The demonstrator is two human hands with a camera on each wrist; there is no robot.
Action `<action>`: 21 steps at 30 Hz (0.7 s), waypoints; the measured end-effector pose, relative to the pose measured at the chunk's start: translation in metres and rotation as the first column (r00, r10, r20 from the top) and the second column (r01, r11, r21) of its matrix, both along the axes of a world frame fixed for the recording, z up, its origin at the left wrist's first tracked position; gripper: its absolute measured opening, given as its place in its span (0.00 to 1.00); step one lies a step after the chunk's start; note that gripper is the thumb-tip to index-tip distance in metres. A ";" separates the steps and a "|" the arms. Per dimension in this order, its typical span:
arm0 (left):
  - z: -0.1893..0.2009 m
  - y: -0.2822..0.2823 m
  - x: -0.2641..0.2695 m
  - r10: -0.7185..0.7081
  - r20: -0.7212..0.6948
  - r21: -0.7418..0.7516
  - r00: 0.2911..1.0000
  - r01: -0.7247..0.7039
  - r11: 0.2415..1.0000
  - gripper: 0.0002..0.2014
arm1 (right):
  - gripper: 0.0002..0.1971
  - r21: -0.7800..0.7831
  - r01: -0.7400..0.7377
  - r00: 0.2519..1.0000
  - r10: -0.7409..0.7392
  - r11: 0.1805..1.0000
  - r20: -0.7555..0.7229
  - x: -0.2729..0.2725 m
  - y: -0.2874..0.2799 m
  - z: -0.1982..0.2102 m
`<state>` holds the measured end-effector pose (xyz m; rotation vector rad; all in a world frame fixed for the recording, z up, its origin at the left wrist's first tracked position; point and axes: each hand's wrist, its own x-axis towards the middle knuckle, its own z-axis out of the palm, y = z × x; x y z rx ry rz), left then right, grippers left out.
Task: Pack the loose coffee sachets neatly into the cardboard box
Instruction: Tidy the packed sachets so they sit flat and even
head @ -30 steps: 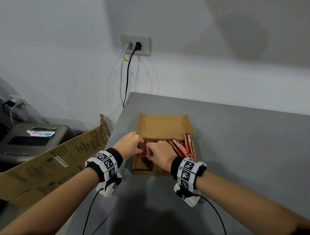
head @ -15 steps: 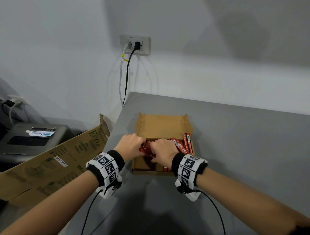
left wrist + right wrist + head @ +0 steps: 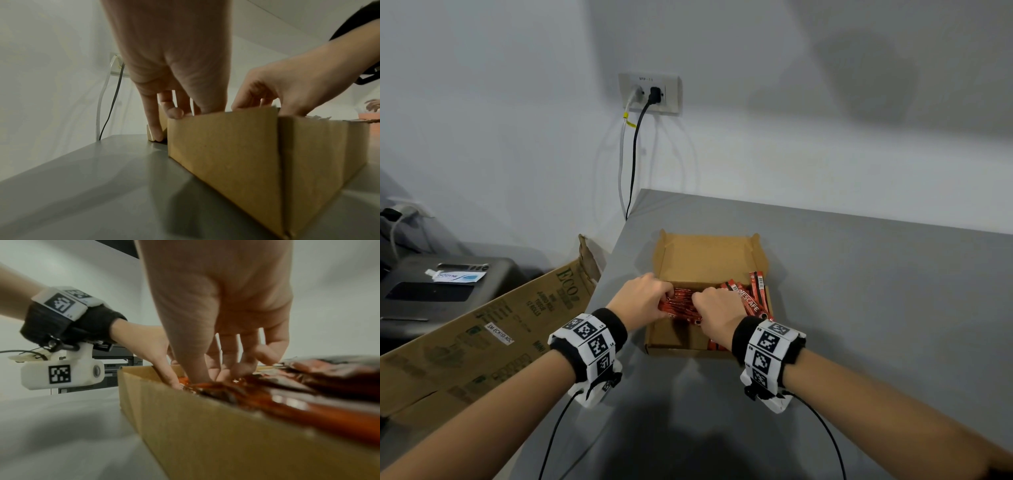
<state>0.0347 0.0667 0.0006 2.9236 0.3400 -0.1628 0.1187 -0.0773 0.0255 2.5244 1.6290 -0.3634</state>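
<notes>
An open cardboard box [image 3: 678,342] lies on the grey table [image 3: 876,308], its lid folded back. Both hands reach into its left half. My left hand [image 3: 643,298] and right hand [image 3: 714,308] grip a bundle of red coffee sachets [image 3: 679,305] between them, fingers curled round it. More sachets [image 3: 751,298] lie slanted in the right half, their ends over the rim. In the left wrist view the left hand [image 3: 174,65] hooks over the box wall [image 3: 226,154], its little finger outside. In the right wrist view the right hand's fingertips [image 3: 222,369] dig into the sachets [image 3: 287,394].
A large brown carton [image 3: 493,329] leans just off the table's left edge, with a dark printer [image 3: 438,294] behind it. A wall socket [image 3: 650,94] drops two cables behind the table's far left corner. Bare table surface stretches to the right of the box.
Both hands stay in the box on the bundle. The right hand has edged slightly toward the far side, and more of the red bundle shows between the hands.
</notes>
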 end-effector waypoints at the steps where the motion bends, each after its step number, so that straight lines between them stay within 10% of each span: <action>1: 0.000 0.000 0.000 -0.005 0.004 0.018 1.000 0.005 1.000 0.17 | 0.10 0.001 -0.001 1.000 0.001 1.000 0.003 -0.001 0.000 0.000; 14: -0.003 -0.001 -0.001 -0.020 0.024 0.128 1.000 0.017 0.992 0.16 | 0.07 0.052 -0.022 1.000 0.023 0.998 -0.021 0.002 -0.002 -0.002; 21: -0.005 -0.002 -0.004 -0.011 0.071 0.112 0.997 0.003 0.994 0.14 | 0.07 0.316 0.335 0.942 -0.302 0.888 -0.149 0.063 -0.025 0.020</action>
